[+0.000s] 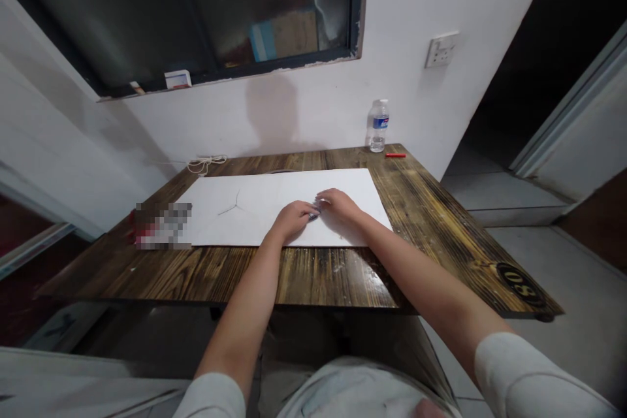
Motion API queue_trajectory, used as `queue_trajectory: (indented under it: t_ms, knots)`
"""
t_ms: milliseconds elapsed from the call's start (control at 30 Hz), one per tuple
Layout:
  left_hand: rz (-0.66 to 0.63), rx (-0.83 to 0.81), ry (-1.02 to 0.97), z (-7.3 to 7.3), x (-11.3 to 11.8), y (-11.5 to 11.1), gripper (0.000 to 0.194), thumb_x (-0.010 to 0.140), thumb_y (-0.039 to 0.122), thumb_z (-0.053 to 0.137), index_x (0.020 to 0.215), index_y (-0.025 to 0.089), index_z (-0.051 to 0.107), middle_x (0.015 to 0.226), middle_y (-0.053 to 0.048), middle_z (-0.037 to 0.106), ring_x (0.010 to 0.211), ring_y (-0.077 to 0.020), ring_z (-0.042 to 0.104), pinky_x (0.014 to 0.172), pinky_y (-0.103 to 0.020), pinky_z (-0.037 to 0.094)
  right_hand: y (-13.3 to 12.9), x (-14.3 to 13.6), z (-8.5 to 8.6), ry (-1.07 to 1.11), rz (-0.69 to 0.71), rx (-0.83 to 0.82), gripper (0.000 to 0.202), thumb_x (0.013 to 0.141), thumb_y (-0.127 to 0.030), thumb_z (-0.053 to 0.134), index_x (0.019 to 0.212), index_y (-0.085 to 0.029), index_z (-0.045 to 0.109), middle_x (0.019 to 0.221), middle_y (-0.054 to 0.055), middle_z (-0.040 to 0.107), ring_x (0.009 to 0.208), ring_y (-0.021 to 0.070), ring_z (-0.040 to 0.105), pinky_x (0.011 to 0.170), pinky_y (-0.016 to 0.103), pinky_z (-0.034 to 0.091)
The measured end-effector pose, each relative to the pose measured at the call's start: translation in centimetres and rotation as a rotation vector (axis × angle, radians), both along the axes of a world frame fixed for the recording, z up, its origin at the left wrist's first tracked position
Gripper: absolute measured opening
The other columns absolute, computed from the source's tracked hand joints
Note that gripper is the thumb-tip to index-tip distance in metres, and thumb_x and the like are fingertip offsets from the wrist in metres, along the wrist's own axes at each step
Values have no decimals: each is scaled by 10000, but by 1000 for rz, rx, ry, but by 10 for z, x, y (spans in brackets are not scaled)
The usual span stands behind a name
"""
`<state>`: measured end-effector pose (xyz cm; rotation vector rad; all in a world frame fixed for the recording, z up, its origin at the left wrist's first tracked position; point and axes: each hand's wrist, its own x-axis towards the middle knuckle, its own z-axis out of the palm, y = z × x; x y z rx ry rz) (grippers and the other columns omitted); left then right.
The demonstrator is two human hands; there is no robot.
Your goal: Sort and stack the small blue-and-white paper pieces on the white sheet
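My left hand (292, 219) and my right hand (340, 204) meet over the right half of a white board (264, 189) lying on the wooden table. Between their curled fingertips is a small dark, greyish item (314, 213), mostly covered, so its kind does not show. The fingers of both hands bend inward around it. Further left on the board, a few thin dark strands (236, 205) form a three-armed shape; whether they are drawn or loose pieces I cannot tell.
A blurred-out item with red parts (164, 225) sits at the board's left end. On the table (421, 209), a white cable (206, 162) lies at the back left. A plastic bottle (379, 127) and a red pen-like stick (396, 155) are at the back right, near the wall.
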<state>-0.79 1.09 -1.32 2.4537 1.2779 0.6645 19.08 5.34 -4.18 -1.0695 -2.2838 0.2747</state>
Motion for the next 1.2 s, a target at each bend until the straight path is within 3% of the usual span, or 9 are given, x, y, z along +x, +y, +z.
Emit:
queue_trajectory:
  t_ms: [100, 200, 333, 467, 633, 767, 833, 1000, 1200]
  knots:
    - [-18, -21, 98, 9, -2, -7, 275, 820, 211, 547, 975, 307, 752, 1166, 33, 688, 1107, -173, 602, 970, -302, 449, 3, 8, 1, -95, 179, -72, 305, 893, -201, 516, 1142, -199, 692, 1304, 85, 607, 1250, 262, 524, 1053, 387, 391]
    - [63, -52, 150, 12, -7, -8, 324, 835, 200, 518, 1048, 319, 730, 1227, 49, 658, 1169, -164, 576, 1000, -295, 430, 4, 20, 7, -116, 211, -184, 351, 904, -216, 509, 1225, -231, 650, 1363, 56, 546, 1317, 267, 458, 1083, 397, 370]
    - [234, -50, 178, 7, -12, -3, 312, 855, 274, 541, 1120, 280, 705, 1319, -10, 596, 1256, -209, 518, 1063, -337, 376, 4, 31, 17, -93, 310, -382, 355, 845, -218, 605, 1192, -256, 671, 1343, 27, 556, 1350, 254, 411, 1114, 390, 336]
    - [201, -86, 145, -5, -9, 4, 444, 876, 407, 532, 1277, 231, 602, 1449, -88, 455, 1389, -262, 347, 1123, -407, 278, -2, 22, 22, -61, 423, -479, 373, 804, -228, 655, 1168, -305, 679, 1324, -6, 587, 1352, 225, 412, 1116, 369, 315]
    - [105, -185, 20, -7, -5, 2, 511, 916, 461, 454, 1398, 291, 460, 1503, -64, 379, 1425, -238, 272, 1162, -446, 148, -11, 1, 17, -61, 251, -296, 517, 789, -166, 641, 1279, -321, 583, 1402, 30, 524, 1291, 261, 483, 1109, 493, 275]
    - [15, -226, -73, 1, -3, -4, 479, 845, 474, 576, 1302, 331, 571, 1403, -45, 519, 1357, -249, 398, 1140, -404, 234, -5, 5, 12, 42, -18, -144, 499, 802, -196, 643, 1294, -235, 571, 1331, 105, 584, 1235, 298, 527, 1093, 528, 285]
    - [-92, -231, -84, 6, -2, -7, 384, 796, 444, 647, 1164, 339, 669, 1324, -34, 593, 1315, -237, 454, 1142, -403, 229, -1, 10, 10, 92, -56, -161, 493, 806, -193, 632, 1295, -220, 575, 1336, 112, 578, 1250, 288, 518, 1091, 479, 321]
    - [-234, -245, -62, 12, 0, -10, 254, 848, 444, 569, 980, 316, 743, 1210, -32, 669, 1205, -213, 556, 1078, -362, 316, -2, 14, 9, 83, 169, -220, 475, 817, -142, 571, 1268, -290, 595, 1422, 29, 499, 1386, 237, 358, 1148, 476, 238]
    - [54, -134, 137, 16, -4, -11, 367, 863, 519, 481, 837, 285, 762, 1008, -30, 741, 977, -222, 647, 818, -279, 425, -7, 15, 13, -39, 225, -275, 383, 853, -169, 541, 1180, -330, 658, 1366, 9, 549, 1343, 258, 424, 1155, 535, 158]
